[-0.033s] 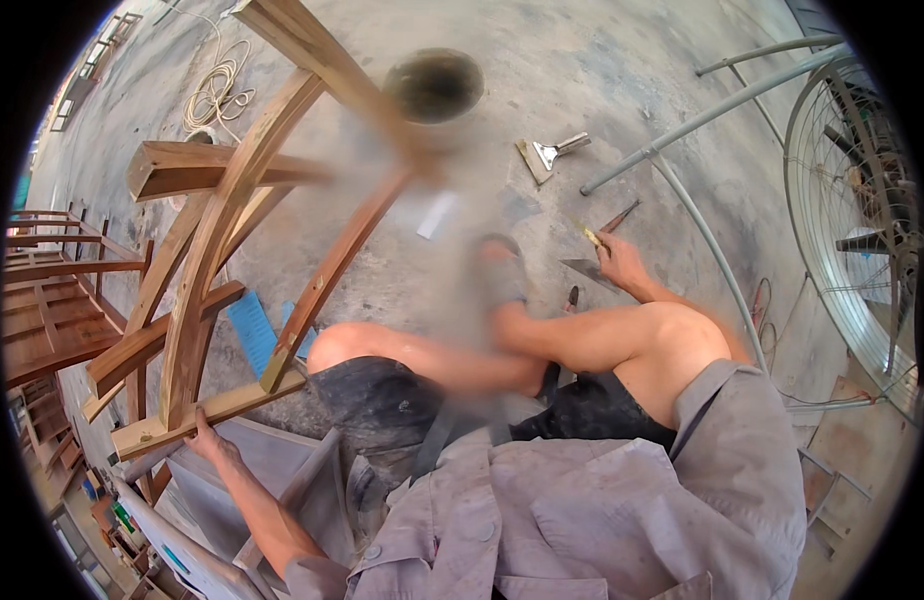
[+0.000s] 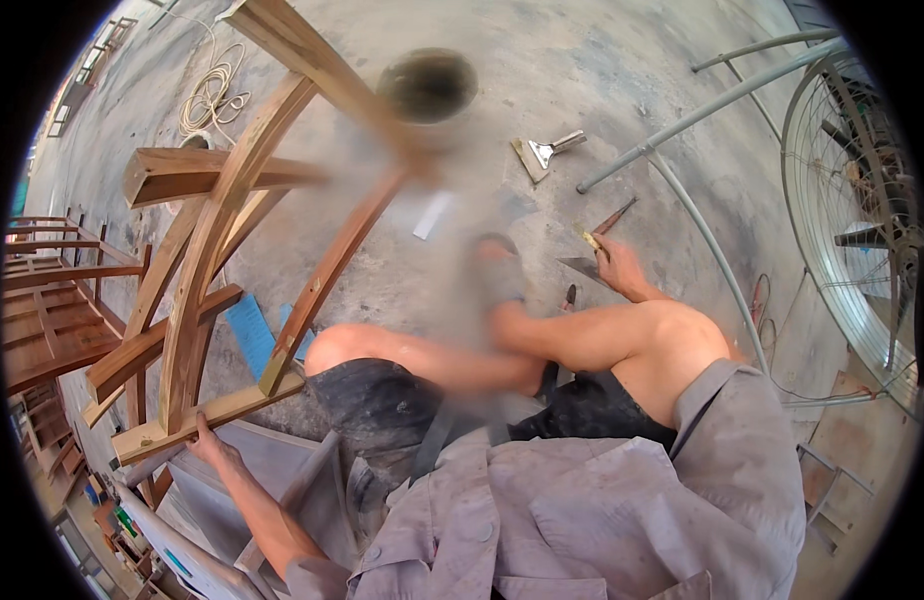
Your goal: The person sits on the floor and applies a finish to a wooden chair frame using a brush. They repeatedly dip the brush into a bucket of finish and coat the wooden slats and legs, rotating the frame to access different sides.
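A wooden chair frame (image 2: 204, 250) with curved and straight brown pieces stands tilted at my left. My left hand (image 2: 212, 445) is closed around its pale bottom rail (image 2: 252, 405). At the right, my right hand (image 2: 620, 270) is low over the floor, fingers closed on a small yellowish piece (image 2: 589, 238) whose kind I cannot make out. Beside that hand lie a grey triangular blade (image 2: 582, 266) and a thin pointed tool (image 2: 616, 215). Another small tool with a dark handle (image 2: 570, 295) is just below the blade. My crossed legs are between the hands.
A wide scraper (image 2: 547, 152) lies ahead on the concrete floor (image 2: 522, 60). A round dark spot (image 2: 429, 86) and a coiled cord (image 2: 214, 95) are farther off. At the right stands a large fan (image 2: 852, 220) on a tubular stand (image 2: 712, 115). Blue sheets (image 2: 250, 335) lie under the frame.
Almost nothing differs: the view has shifted very slightly. Both hands keep their places and their hold.
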Available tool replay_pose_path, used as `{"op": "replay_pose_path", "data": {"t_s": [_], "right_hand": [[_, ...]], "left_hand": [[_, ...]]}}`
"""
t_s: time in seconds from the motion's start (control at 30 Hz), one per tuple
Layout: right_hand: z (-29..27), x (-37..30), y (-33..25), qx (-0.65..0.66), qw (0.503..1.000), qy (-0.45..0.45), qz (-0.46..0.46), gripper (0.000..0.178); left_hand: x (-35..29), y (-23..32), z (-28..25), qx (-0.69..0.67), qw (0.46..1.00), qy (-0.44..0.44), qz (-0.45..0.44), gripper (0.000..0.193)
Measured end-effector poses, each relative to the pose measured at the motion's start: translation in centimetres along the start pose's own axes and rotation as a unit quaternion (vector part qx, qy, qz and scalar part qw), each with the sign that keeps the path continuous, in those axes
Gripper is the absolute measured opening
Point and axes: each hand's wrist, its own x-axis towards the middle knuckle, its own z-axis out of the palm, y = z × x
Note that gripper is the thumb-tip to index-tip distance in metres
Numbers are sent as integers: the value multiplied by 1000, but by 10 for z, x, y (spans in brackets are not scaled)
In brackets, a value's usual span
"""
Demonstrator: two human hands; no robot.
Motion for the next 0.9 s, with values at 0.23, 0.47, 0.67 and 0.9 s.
{"op": "replay_pose_path", "data": {"t_s": [0.23, 0.47, 0.67, 0.9], "right_hand": [[9, -58, 38, -50, 996, 55, 43, 28], [50, -66, 67, 61, 950, 219, 215, 34], [42, -66, 68, 9, 953, 197, 232, 25], [31, -30, 52, -91, 939, 275, 184, 27]], "left_hand": [[-61, -3, 10, 164, 976, 43, -138, 63], [-200, -74, 28, 200, 950, -223, 85, 56], [-299, -94, 44, 308, 779, -470, 278, 42], [-296, -91, 69, 410, 758, -463, 209, 41]]}}
